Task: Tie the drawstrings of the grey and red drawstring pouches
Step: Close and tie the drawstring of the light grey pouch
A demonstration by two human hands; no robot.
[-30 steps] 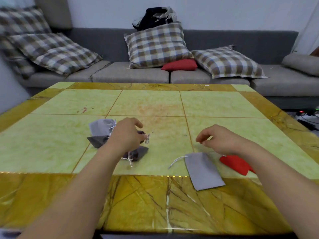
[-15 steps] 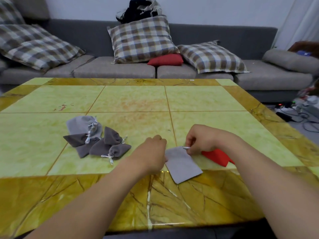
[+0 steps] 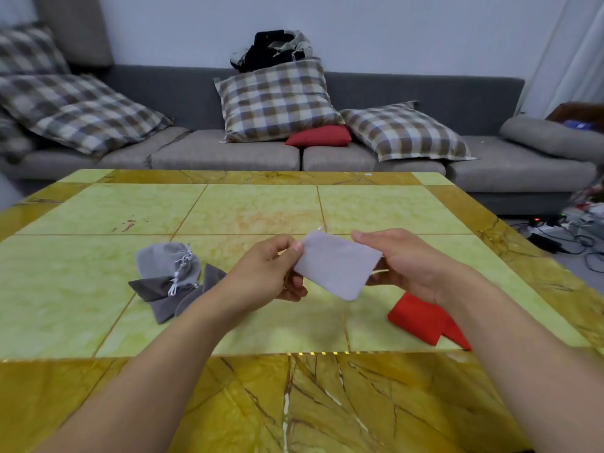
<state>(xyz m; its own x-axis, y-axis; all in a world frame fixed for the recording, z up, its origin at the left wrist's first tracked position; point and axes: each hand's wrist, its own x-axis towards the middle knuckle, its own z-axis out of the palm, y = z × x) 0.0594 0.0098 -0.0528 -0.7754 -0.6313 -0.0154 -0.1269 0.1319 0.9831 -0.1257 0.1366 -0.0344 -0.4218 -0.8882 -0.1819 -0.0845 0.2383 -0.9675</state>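
Head view: a flat light grey pouch (image 3: 336,264) is held in the air at the centre of the frame, above the yellow-green counter (image 3: 98,305). The left hand (image 3: 268,273) pinches its left edge, thumb on top and fingers (image 3: 295,291) curled underneath. The right hand (image 3: 408,259) supports the right end, its fingers behind the cloth with the thumb along the upper edge, so it appears to grip it.

A pale cord (image 3: 379,272) peeks out at the pouch's right end, against the right palm; the rest of the drawstring is hidden. The likely risk is that this thin cord slips from the fingers or only one end gets caught, leaving the mouth open or the knot loose.

The red pouch (image 3: 421,318) lies flat on the counter at lower right, just below the right wrist and untouched. A cluster of grey pouches (image 3: 170,273), already tied, lies on the counter left of centre.
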